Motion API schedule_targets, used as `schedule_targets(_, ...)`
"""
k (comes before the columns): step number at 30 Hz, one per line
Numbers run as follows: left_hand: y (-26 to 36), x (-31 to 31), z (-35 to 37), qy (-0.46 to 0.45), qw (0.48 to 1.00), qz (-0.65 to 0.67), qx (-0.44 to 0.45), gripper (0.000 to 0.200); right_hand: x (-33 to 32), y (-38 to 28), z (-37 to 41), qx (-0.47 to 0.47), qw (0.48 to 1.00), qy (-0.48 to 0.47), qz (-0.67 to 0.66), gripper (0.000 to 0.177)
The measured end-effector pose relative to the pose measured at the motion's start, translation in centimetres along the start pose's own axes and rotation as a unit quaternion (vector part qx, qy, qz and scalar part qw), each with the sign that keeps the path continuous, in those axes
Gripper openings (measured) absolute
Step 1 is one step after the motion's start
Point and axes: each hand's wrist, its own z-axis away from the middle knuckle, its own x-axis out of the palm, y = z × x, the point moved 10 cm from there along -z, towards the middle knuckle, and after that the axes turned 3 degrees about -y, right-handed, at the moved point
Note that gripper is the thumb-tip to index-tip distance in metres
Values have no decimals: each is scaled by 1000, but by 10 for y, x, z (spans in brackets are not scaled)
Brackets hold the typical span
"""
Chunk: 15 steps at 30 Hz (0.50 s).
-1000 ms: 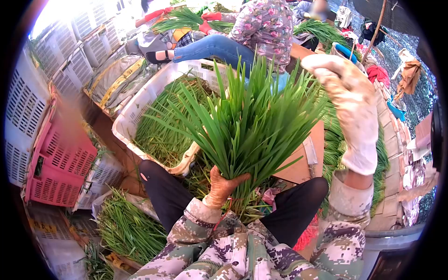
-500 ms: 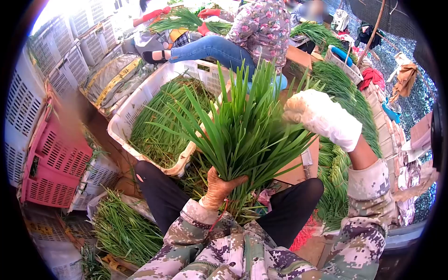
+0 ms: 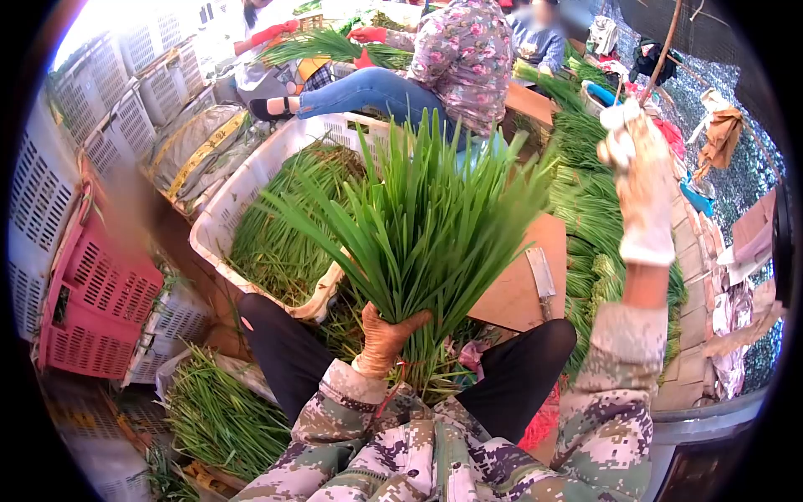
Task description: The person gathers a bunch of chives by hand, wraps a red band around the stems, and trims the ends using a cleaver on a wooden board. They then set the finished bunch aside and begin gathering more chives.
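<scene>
My left hand (image 3: 385,339), in a stained brownish glove, is wrapped round the lower stalks of a big bunch of garlic chives (image 3: 427,226). The long flat leaves fan out upward above my lap. My right hand (image 3: 641,184), in a whitish glove, is raised to the right, apart from the bunch. Its fingers are curled in, and what they hold, if anything, is hidden. Below and left of that hand, a cleaver (image 3: 544,280) lies on a brown board (image 3: 510,293) by my right knee.
A white crate (image 3: 209,230) of loose greens stands ahead on the left. Cut greens (image 3: 222,410) lie at lower left, beside a pink crate (image 3: 109,293) and stacked white crates. Bundled chives (image 3: 590,226) line the right. A person in a floral top (image 3: 468,58) sits ahead, handling greens.
My right hand has moved up and right, away from the bunch's leaves. The chives now fan wider in my left hand, which stays nearly in place. More of the cleaver shows.
</scene>
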Motion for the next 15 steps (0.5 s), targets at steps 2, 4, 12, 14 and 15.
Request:
schedule_targets(2, 1, 1, -1, -8, 1000, -22, 12, 48, 33, -12, 41, 77, 977, -161, 113, 24)
schedule_targets(4, 9, 3, -1, 0, 999, -23, 25, 44, 65, 8, 89, 158, 911, -353, 140, 20)
schedule_targets(12, 9, 5, 0, -5, 999, -28, 43, 51, 70, -36, 45, -70, 904, -217, 362, 25)
schedule_targets(14, 7, 5, 1, -12, 998, -42, 34, 51, 76, -26, 37, -66, 913, -209, 345, 35)
schedule_targets(15, 7, 5, 1, -12, 998, -42, 33, 51, 89, -28, 40, -139, 876, -247, 390, 44)
